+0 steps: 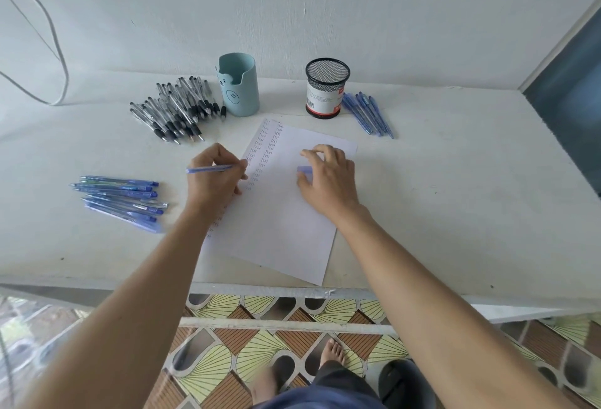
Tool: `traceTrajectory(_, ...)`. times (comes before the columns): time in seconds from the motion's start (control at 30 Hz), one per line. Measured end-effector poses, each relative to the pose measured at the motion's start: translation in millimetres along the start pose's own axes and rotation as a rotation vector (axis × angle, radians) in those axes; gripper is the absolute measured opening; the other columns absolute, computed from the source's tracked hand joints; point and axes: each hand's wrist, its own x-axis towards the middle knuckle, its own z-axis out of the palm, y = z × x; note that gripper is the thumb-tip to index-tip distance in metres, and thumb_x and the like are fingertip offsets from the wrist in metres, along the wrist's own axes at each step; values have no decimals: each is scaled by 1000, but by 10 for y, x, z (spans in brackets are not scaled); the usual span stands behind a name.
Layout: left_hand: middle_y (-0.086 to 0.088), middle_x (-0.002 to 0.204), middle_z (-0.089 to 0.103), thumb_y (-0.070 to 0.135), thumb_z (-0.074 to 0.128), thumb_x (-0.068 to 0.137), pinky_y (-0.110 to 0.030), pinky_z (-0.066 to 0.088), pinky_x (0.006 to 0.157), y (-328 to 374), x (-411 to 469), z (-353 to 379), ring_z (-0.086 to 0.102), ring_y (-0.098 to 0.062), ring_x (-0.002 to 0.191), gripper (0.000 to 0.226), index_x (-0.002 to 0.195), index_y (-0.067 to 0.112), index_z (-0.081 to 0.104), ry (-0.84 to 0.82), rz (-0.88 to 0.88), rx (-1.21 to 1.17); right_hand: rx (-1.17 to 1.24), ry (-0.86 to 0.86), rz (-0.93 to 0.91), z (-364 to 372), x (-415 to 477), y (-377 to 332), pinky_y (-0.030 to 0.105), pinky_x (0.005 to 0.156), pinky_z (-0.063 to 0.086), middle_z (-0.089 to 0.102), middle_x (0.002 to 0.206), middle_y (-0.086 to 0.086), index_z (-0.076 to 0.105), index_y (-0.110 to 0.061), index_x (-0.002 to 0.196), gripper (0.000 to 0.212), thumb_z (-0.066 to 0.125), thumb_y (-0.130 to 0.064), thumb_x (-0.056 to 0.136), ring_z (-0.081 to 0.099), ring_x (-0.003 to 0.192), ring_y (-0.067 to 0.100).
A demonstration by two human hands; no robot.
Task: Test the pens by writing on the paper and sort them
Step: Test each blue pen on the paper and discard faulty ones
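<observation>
Head view: the left hand [216, 177] pinches a blue pen [208, 169] between the thumb and the curled fingers [242, 164]. The barrel runs nearly level, with its rear end projecting leftward past the knuckles. The writing end is hidden behind the fingertips, at the left edge of the paper [279, 213]. The sheet lies tilted on the white counter [455, 197] and carries two columns of short handwritten words along its left side; the words are too small to read with certainty. The right hand [328, 177] rests on the upper middle of the sheet, its fingers arched and slightly spread, their tips down on the paper. A small blue piece [304, 170] sits between the thumb and the index finger; whether it is gripped or only lies beneath the hand cannot be determined. A pile of black pens [175, 109] lies at the rear left, just beside a teal holder [239, 83]. A black mesh cup [327, 86] stands to the right of the holder, with a small group of blue pens [367, 112] just beside it on its right. A second group of blue pens [120, 197] lies fanned on the counter, left of the left hand and apart from it.
</observation>
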Motion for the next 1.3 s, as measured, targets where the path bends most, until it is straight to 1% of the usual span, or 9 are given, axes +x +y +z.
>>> traceTrajectory(0.07,-6,52,61,4,66,72,-30,35,46,-40,28,-4,49,-21,45,30,60,19,43,51,-21,-4,54,62,-106,33,-84,-81,46,97,43,58,127,13,66,-13,122,41,65,-20,82,51,122,33)
traceTrajectory(0.13,-7,49,46,5,60,59,-35,32,46,-36,38,-5,43,-20,51,24,56,14,38,87,-17,39,66,24,-248,94,-168,-137,45,102,41,58,130,13,66,-13,124,45,62,-24,81,50,127,34)
traceTrajectory(0.27,-1,50,34,0,60,61,-31,23,45,-3,3,13,28,-16,52,28,55,10,34,78,53,176,9,-304,-379,146,-292,-208,41,121,11,28,161,10,38,-20,152,54,43,-37,101,17,151,28)
traceTrajectory(0.37,0,50,30,-6,58,63,-27,19,43,9,7,21,25,-16,52,34,55,12,31,85,76,210,-70,-362,-369,176,-307,-200,37,123,-2,10,167,5,21,-23,158,58,32,-43,105,2,154,21)
traceTrajectory(0.53,-8,54,34,-7,56,63,-30,21,47,-9,19,21,26,-19,55,34,55,13,29,70,80,253,-69,-360,-359,179,-305,-203,36,124,-3,10,167,5,21,-24,158,58,32,-44,105,3,154,21)
traceTrajectory(0.7,0,53,26,-9,55,65,-22,18,41,8,4,37,24,-11,47,37,56,14,27,75,105,249,-60,-351,-350,180,-314,-210,36,124,-3,11,167,5,22,-24,158,58,33,-43,104,3,154,21)
traceTrajectory(0.9,-8,57,31,-7,55,64,-25,17,42,-17,27,40,23,-17,56,35,56,12,28,57,100,256,-37,-344,-340,184,-321,-216,36,124,-4,12,167,5,23,-23,158,58,34,-43,104,3,154,20)
traceTrajectory(1.07,-5,55,29,-9,54,65,-23,17,41,0,30,47,22,-13,52,36,56,13,27,51,90,230,-31,-334,-335,183,-326,-219,35,124,-3,14,167,4,25,-24,157,58,36,-43,104,5,154,20)
traceTrajectory(1.3,-7,56,29,-6,55,64,-29,18,45,-16,27,48,22,-17,56,35,56,13,27,32,94,250,-34,-328,-332,187,-328,-224,35,124,-3,15,166,4,25,-24,157,58,37,-43,103,6,154,20)
